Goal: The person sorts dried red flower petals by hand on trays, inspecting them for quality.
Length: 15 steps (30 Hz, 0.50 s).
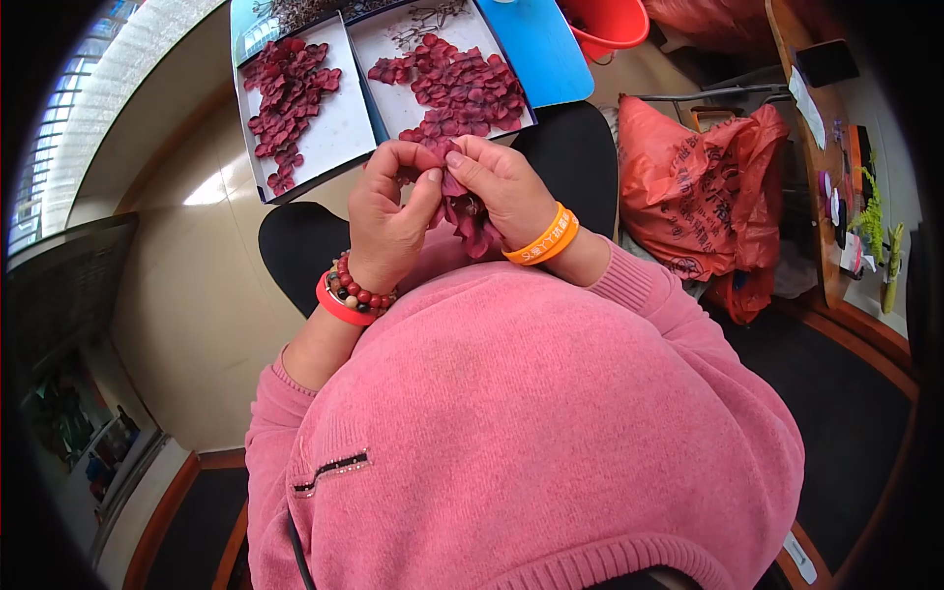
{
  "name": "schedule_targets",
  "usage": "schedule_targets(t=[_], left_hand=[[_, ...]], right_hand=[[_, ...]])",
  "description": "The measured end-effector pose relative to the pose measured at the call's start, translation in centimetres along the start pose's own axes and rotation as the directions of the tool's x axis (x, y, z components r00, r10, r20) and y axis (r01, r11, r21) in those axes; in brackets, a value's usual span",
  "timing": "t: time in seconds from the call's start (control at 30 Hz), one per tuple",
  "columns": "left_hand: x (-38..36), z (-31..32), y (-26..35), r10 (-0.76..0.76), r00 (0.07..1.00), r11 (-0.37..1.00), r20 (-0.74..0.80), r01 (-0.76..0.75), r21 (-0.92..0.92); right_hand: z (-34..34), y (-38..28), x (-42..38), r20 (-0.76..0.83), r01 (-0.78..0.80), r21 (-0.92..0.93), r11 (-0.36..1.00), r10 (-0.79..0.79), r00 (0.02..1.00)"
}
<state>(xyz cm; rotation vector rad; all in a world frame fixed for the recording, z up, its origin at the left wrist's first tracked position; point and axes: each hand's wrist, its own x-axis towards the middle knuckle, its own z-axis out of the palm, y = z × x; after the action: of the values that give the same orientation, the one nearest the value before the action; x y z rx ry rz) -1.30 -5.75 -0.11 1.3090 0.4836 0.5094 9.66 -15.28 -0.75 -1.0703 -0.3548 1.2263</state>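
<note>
Both hands meet in front of my chest around a dark red artificial flower (473, 228). My left hand (391, 208) pinches its upper petals between thumb and fingertips. From the other side my right hand (503, 189) grips it, the thumb pressed near the top and the fingers curled behind. Petals hang down between the palms; the flower's stem side is mostly hidden. Just beyond the hands lie loose dark red petals (470, 93) in the right white box (379, 44). More petals (291, 93) are heaped in the left white box (339, 123).
Thin brown stems (295, 12) lie at the far end of the boxes. A blue board (551, 59) sits to their right, with a red basin (610, 25) past it. At right stands a full red plastic bag (688, 192) beside a wooden-edged table (821, 177).
</note>
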Motion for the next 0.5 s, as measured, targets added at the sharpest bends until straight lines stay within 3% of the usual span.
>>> schedule_targets(t=[0.1,0.2,0.3,0.33,0.43,0.5], left_hand=[[0.3,-0.7,0.8,-0.166,0.984,0.972,0.061,0.174,-0.157],[0.8,-1.8,0.3,-0.337,0.920,0.856,0.198,0.387,-0.342],[0.8,-2.1,0.0,-0.350,0.915,0.861,0.202,0.399,-0.315],[0.6,-1.7,0.2,-0.265,0.959,0.933,0.098,0.281,-0.225],[-0.1,-0.7,0.5,-0.046,0.999,0.999,0.018,0.046,0.006],[-0.1,-0.9,0.1,-0.019,1.000,1.000,0.012,0.019,0.022]], right_hand=[[0.1,0.7,0.0,0.025,0.279,-0.195,0.940,-0.280,0.960],[0.1,-0.1,-0.5,0.075,0.344,-0.402,0.849,-0.343,0.936],[0.3,0.1,-0.3,0.023,0.296,-0.498,0.815,-0.328,0.944],[0.4,0.1,-0.3,-0.012,0.248,-0.451,0.858,-0.284,0.959],[0.8,-0.3,-0.4,-0.075,0.147,-0.356,0.923,-0.185,0.980],[0.8,-0.5,-0.5,-0.075,0.143,-0.372,0.917,-0.183,0.980]])
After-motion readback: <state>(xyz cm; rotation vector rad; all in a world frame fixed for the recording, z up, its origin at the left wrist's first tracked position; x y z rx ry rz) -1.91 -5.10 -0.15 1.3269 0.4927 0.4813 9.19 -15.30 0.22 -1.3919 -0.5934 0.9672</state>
